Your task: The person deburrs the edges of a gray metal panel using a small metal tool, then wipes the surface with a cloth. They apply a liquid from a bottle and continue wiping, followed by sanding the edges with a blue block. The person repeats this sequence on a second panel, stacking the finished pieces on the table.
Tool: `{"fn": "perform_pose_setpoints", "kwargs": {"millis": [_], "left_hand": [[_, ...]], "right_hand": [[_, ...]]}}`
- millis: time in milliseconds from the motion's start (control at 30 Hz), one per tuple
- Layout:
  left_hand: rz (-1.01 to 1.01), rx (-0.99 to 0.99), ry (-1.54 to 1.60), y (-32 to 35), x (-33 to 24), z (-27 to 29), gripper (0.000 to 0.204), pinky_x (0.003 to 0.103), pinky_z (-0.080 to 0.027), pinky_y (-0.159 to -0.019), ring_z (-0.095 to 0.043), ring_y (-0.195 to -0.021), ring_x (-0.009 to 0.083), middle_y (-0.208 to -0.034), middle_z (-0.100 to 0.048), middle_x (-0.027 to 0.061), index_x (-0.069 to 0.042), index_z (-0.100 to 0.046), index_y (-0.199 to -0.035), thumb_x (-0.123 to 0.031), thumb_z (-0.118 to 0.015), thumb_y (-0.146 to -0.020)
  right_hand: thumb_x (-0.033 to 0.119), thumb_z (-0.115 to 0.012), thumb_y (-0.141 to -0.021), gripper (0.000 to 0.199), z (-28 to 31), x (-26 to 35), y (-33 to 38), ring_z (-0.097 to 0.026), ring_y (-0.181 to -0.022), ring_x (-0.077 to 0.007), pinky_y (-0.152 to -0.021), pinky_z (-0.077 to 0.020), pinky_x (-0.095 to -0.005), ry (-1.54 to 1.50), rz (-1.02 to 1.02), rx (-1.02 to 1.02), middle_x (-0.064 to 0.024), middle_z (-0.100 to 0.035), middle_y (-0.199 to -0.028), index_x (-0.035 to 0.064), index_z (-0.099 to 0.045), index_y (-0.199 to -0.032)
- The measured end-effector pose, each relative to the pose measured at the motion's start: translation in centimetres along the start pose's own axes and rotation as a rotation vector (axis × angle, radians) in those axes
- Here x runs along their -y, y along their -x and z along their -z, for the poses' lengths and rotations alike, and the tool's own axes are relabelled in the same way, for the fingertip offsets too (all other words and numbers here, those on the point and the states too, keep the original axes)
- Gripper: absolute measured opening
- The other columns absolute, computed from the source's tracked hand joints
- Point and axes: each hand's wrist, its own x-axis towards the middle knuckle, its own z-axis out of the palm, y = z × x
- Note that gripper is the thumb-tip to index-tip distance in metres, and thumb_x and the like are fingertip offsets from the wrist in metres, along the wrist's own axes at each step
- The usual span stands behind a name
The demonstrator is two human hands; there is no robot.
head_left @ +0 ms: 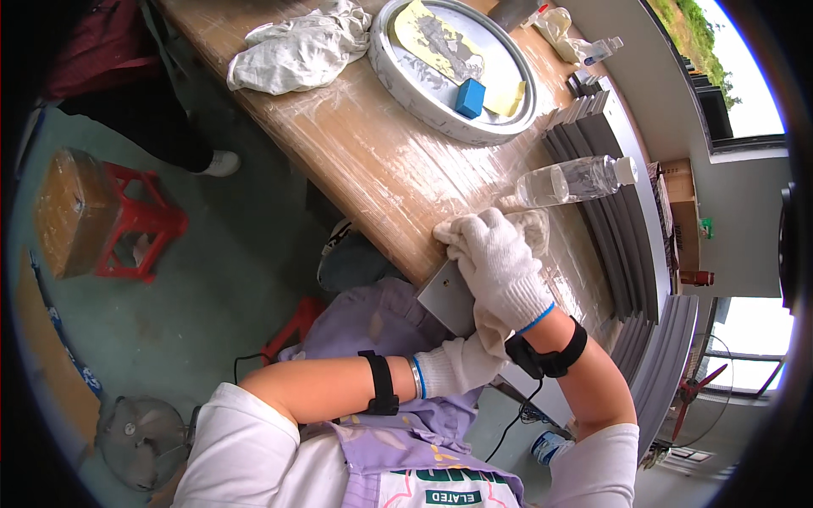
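Observation:
My right hand (495, 267), in a white knit glove with a blue cuff edge, curls over a whitish cloth (533, 227) that shows beside its fingers. Beneath it lies a flat grey panel (447, 298) with a small hole, its corner jutting past the table's near edge. My left hand (461, 366), gloved the same way, is closed at the panel's near side; my right wrist partly covers its fingers. Just beyond my right hand, a clear plastic bottle (563, 182) with a white cap lies on its side.
On the film-covered table (339, 144) sit a round grey-smeared lid (385, 76) with a blue block (470, 98) and yellow sheets, and a crumpled white cloth (296, 51). Grey panels (622, 203) are stacked at right. A red stool (144, 216) and fan (144, 440) stand left; another person's shoe (222, 162) shows.

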Motion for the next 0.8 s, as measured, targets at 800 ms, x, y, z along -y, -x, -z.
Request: {"fn": "perform_pose_setpoints", "kwargs": {"millis": [800], "left_hand": [[-0.046, -0.311, 0.934, 1.2, 0.8, 2.0, 0.041, 0.041, -0.040, -0.110, -0.048, -0.133, 0.0292, -0.140, -0.053, 0.0147, -0.009, -0.050, -0.140, -0.025, -0.047, -0.102]], "right_hand": [[0.026, -0.075, -0.079, 0.048, -1.2, 4.7, 3.9, -0.064, -0.093, -0.0311, -0.074, -0.0537, -0.0459, 0.291, 0.077, 0.149, -0.0113, -0.060, -0.104, 0.0166, -0.059, -0.122]]}}
